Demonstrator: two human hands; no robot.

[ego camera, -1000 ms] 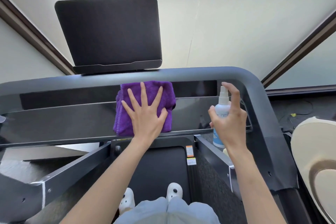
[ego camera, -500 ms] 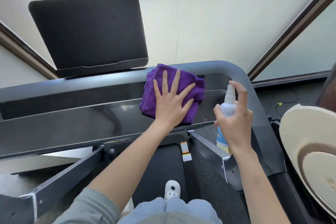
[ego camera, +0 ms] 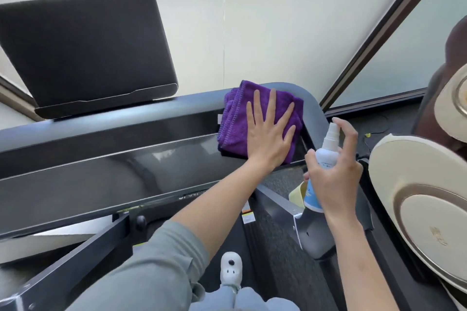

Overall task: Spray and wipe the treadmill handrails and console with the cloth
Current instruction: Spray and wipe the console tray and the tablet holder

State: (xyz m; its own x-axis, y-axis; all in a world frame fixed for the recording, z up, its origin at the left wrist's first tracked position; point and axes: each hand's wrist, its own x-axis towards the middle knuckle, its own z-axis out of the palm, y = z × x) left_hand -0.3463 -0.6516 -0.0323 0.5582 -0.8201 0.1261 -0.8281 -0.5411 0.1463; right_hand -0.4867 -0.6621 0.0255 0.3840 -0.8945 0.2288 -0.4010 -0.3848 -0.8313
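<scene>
Since half a second ago the purple cloth (ego camera: 255, 118) has slid further right along the console (ego camera: 126, 166) and now sits at its right end, up against the curved handrail corner (ego camera: 309, 108). Left hand (ego camera: 267, 134) lies flat on it, fingers spread. Right hand (ego camera: 333, 174) grips the spray bottle (ego camera: 326, 156) upright just beside it, index finger over the nozzle. Black screen (ego camera: 86, 50) stands behind

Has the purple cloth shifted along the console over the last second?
Yes. The purple cloth, pressed by the left hand, has slid rightward from beneath the tablet holder to the console's right corner.
</scene>
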